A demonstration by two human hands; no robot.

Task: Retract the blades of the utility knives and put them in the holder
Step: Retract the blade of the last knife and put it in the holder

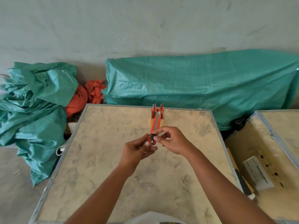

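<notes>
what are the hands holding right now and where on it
One orange utility knife, held by both hands. The left hand grips its near end; the right hand's fingertips pinch the black slider on the body.

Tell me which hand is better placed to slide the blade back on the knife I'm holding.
The right hand, probably: its thumb and forefinger already pinch the black slider on the orange knife, while the left hand grips the handle's lower end.

We're over a beige, smudged table [100, 167] with a grey metal rim, a small wooden holder [157, 122] standing on it near the far edge, two red utility knives [158, 107] upright inside, rest of our tabletop showing only grey smears.
</notes>
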